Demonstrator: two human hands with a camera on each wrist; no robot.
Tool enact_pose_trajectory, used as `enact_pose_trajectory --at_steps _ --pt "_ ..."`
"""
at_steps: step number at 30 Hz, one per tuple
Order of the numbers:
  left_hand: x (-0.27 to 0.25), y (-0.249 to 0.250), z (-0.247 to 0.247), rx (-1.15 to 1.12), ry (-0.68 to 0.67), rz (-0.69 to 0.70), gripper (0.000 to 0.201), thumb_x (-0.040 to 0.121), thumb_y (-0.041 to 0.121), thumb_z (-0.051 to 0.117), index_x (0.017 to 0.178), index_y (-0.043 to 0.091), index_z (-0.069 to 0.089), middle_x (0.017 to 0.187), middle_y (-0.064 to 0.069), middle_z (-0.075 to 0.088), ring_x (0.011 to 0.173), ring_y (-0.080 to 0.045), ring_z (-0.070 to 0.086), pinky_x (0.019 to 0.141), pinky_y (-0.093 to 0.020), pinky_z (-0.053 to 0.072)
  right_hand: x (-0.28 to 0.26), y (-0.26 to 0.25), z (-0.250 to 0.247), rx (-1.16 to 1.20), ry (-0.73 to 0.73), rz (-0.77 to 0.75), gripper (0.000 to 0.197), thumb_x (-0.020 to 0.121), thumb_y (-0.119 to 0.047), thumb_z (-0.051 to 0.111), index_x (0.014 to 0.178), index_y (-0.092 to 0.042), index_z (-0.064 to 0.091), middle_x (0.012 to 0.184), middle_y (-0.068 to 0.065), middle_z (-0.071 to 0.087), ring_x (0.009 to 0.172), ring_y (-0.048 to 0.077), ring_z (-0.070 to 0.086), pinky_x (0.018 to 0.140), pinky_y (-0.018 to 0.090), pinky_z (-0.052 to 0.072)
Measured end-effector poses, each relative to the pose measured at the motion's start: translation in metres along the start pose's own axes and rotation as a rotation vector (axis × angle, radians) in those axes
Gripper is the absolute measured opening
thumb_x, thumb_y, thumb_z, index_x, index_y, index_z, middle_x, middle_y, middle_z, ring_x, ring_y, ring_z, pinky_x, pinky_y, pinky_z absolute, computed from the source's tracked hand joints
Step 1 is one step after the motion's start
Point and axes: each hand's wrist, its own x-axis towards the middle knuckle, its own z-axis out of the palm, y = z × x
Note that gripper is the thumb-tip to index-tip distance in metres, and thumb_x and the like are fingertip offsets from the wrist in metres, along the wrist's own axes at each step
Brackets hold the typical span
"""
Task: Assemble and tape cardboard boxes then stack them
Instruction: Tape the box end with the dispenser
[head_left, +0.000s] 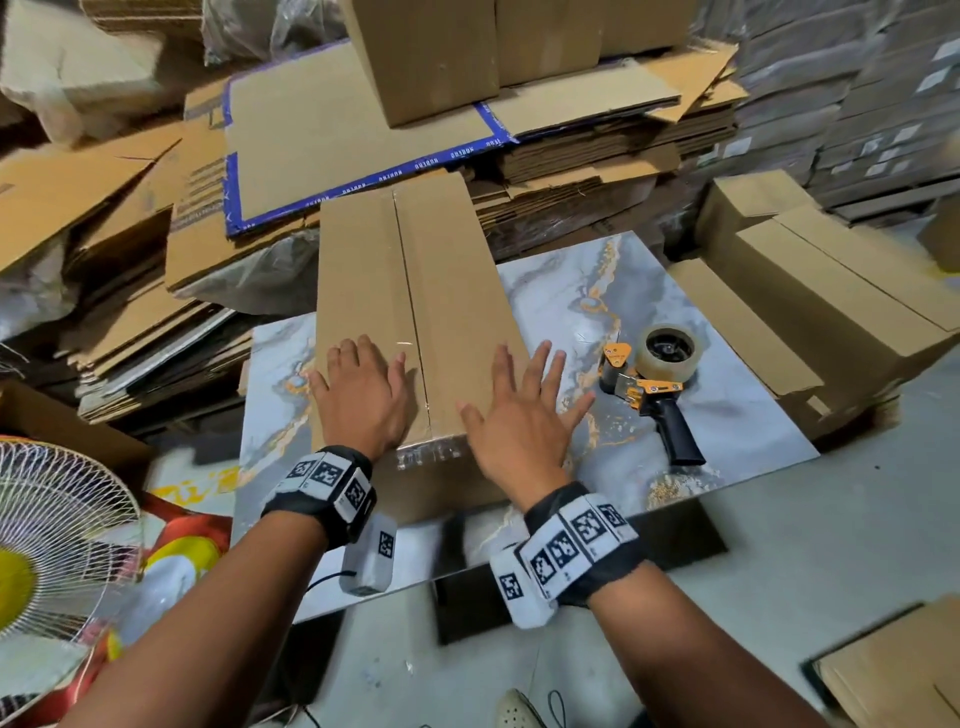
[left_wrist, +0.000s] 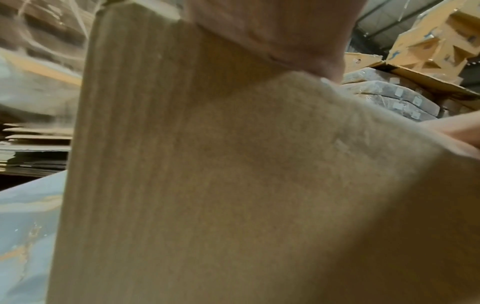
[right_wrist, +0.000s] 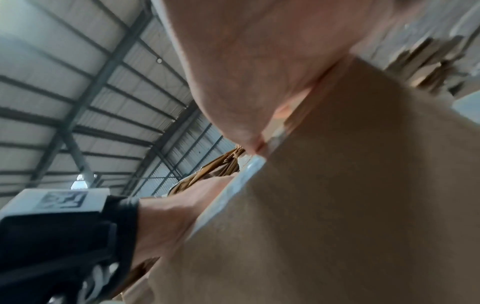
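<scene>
A long brown cardboard box (head_left: 410, 291) lies on the marbled table (head_left: 727, 415), its two top flaps meeting at a centre seam with clear tape along it. My left hand (head_left: 358, 387) lies flat on the left flap near the box's near end, fingers straight. My right hand (head_left: 524, 400) is spread flat over the right flap and its edge. An orange and black tape dispenser (head_left: 649, 384) with a clear roll rests on the table right of the box. The wrist views show the box's near wall (left_wrist: 233, 195) (right_wrist: 350, 205) close up under each palm.
Flat cardboard sheets (head_left: 332, 124) are piled behind and to the left of the table. Assembled boxes (head_left: 810, 296) are stacked at the right, and more stand at the back (head_left: 426, 57). A fan (head_left: 57, 540) stands at the lower left. Another flat carton (head_left: 904, 675) lies lower right.
</scene>
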Motion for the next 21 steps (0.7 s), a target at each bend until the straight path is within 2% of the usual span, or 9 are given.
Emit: enact_pose_trajectory --at_steps 3,5,7,9,12,15,18,21 --pt "-0.001 0.002 -0.002 0.002 -0.002 -0.013 0.062 0.107 0.047 0.029 0.152 0.006 0.035 0.156 -0.017 0.038 0.147 -0.034 0.028 0.119 -0.059 0.018 -0.002 0.030 -0.009 0.063 -0.044 0.113 0.070 0.104 -0.058 0.027 0.160 -0.035 -0.007 0.165 0.018 -0.022 0.151 0.036 -0.025 0.113 0.076 -0.005" --pt "-0.001 0.004 -0.001 0.019 -0.012 -0.014 0.062 0.106 0.047 0.028 0.152 0.006 0.035 0.156 -0.019 0.038 0.147 -0.036 0.028 0.119 -0.059 0.017 -0.002 0.038 -0.012 0.046 -0.010 0.149 0.069 0.105 -0.054 0.025 0.161 -0.030 -0.008 0.165 0.020 -0.021 0.152 0.035 -0.024 0.113 0.076 -0.006" --pt "0.000 0.006 -0.001 0.035 -0.024 -0.016 0.061 0.106 0.046 0.028 0.152 0.005 0.034 0.156 -0.020 0.038 0.146 -0.037 0.028 0.119 -0.059 0.017 0.002 0.022 -0.013 -0.021 0.052 0.095 0.074 0.105 -0.053 0.027 0.161 -0.022 -0.010 0.164 0.022 -0.023 0.151 0.035 -0.026 0.113 0.076 -0.008" --pt "0.000 0.005 -0.001 0.040 -0.026 -0.019 0.061 0.106 0.045 0.028 0.152 0.005 0.034 0.156 -0.020 0.037 0.147 -0.037 0.028 0.119 -0.059 0.017 0.007 -0.004 -0.010 -0.092 0.051 -0.003 0.079 0.102 -0.059 0.025 0.160 -0.019 -0.012 0.163 0.023 -0.024 0.150 0.035 -0.029 0.112 0.075 -0.012" --pt "-0.001 0.002 -0.001 0.023 -0.025 -0.029 0.062 0.106 0.044 0.027 0.153 0.003 0.033 0.156 -0.020 0.037 0.147 -0.037 0.028 0.119 -0.058 0.018 0.006 -0.022 0.003 -0.225 -0.030 -0.136 0.078 0.102 -0.060 0.024 0.160 -0.025 -0.012 0.163 0.022 -0.024 0.150 0.036 -0.029 0.110 0.077 -0.009" --pt "-0.002 0.005 -0.003 0.019 -0.028 -0.028 0.062 0.106 0.044 0.027 0.152 0.003 0.033 0.156 -0.020 0.038 0.147 -0.038 0.028 0.119 -0.057 0.019 0.009 -0.001 -0.002 -0.229 -0.044 -0.101 0.065 0.106 -0.050 0.025 0.160 -0.032 -0.006 0.164 0.021 -0.022 0.151 0.034 -0.026 0.111 0.077 -0.009" --pt "-0.002 0.007 -0.004 0.019 -0.049 -0.032 0.063 0.106 0.045 0.026 0.153 0.004 0.031 0.156 -0.020 0.037 0.148 -0.038 0.026 0.120 -0.058 0.017 0.019 0.014 -0.019 -0.245 -0.026 -0.113 0.065 0.107 -0.034 0.032 0.161 -0.029 -0.004 0.165 0.021 -0.020 0.153 0.032 -0.023 0.116 0.068 -0.008" --pt "-0.002 0.010 -0.003 0.049 -0.073 -0.062 0.067 0.105 0.050 0.025 0.153 0.003 0.031 0.157 -0.020 0.036 0.148 -0.037 0.025 0.120 -0.060 0.015 0.038 0.007 -0.017 -0.205 0.004 -0.307 0.071 0.102 -0.014 0.041 0.162 -0.020 0.005 0.168 0.017 -0.009 0.155 0.029 -0.013 0.123 0.051 -0.005"
